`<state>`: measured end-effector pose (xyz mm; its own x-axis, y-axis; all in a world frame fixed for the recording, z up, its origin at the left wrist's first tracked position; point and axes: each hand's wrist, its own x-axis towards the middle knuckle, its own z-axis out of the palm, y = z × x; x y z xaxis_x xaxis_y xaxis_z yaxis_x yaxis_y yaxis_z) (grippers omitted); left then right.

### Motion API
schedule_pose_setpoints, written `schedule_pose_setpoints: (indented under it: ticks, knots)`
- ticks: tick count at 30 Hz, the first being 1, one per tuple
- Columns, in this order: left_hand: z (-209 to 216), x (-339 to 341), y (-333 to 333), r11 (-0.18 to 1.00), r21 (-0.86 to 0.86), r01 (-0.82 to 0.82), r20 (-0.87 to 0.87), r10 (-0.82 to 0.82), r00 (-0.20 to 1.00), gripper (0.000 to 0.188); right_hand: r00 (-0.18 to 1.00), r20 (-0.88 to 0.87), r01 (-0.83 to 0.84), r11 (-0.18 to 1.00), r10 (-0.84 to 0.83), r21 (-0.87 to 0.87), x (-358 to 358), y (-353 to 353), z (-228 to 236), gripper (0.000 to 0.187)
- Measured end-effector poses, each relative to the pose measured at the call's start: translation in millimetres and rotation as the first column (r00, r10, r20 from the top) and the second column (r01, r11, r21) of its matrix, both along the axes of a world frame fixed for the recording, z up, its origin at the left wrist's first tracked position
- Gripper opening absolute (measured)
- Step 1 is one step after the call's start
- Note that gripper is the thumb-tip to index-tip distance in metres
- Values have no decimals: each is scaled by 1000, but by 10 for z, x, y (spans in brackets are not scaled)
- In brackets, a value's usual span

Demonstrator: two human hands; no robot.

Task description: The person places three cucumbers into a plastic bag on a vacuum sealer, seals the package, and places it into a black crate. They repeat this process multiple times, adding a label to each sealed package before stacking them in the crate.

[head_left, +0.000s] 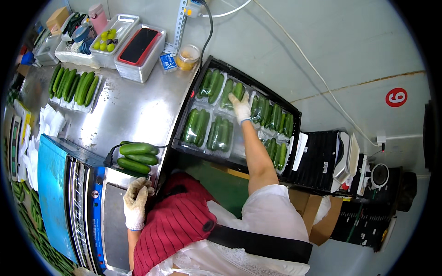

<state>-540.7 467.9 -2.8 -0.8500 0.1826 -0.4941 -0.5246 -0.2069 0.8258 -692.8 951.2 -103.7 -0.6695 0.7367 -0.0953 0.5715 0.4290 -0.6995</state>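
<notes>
The bench point(133, 106) is bare metal, brushed and dully reflective. Both the left hand point(136, 202) and the right hand point(241, 107) wear pale knitted cloth gloves, rough and matt. The wrapped cucumber packs point(220, 133) shine under glossy clear plastic film inside a black plastic crate point(294, 115). The loose cucumbers point(137, 157) look smooth and waxy. The apron point(179, 225) is ribbed red cloth.

Single view only: a head-worn fisheye camera looks steeply down from above the person's chest onto the stainless steel worktable point(133, 106) and the black plastic crate point(294, 115) ahead. Forearms enter from the lower edge, close to the lens. Straight edges bow toward the dark circular rim.
</notes>
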Motion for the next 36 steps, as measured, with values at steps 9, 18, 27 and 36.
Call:
schedule_pose_setpoints:
  ticks: [9,18,27,36]
  knots:
    - [86,-1,127,1000,22,18,0,-18,1000,30,956,-276,29,971,-95,-237,-36,179,-209,81]
    - [56,25,246,998,53,27,49,-29,998,29,992,119,32,989,-49,147,-15,48,76,91]
    - [349,145,-7,962,-272,25,-128,-62,990,28,912,125,-368,640,392,675,-164,202,-234,51]
    - [229,467,-359,943,-329,-59,-238,-23,971,34,869,363,-492,517,335,701,-250,-10,192,53]
